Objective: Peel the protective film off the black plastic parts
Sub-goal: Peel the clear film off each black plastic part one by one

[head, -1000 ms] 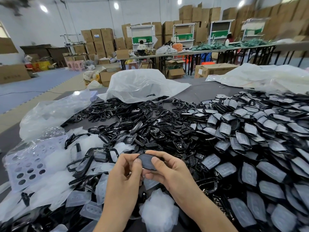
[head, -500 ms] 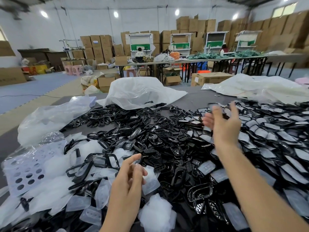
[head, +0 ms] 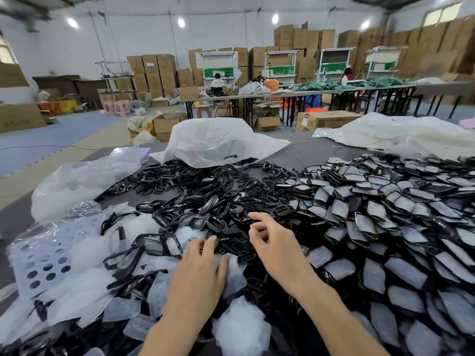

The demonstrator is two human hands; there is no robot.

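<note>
Filmed parts (head: 385, 217) right (frames (head: 205, 186) left).

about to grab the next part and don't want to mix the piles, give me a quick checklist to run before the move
1. Right hand free: ok, fingers loosely curled, nothing in them.
2. Left hand free: ok, fingers straight, resting on film scraps.
3. Filmed parts close by: ok, the pile lies just right of the right hand.
4. Peeled parts kept apart from filmed ones: not ok, the two piles meet at their edges.
5. A loose film edge to pick at: cannot tell, too small to see.
</note>
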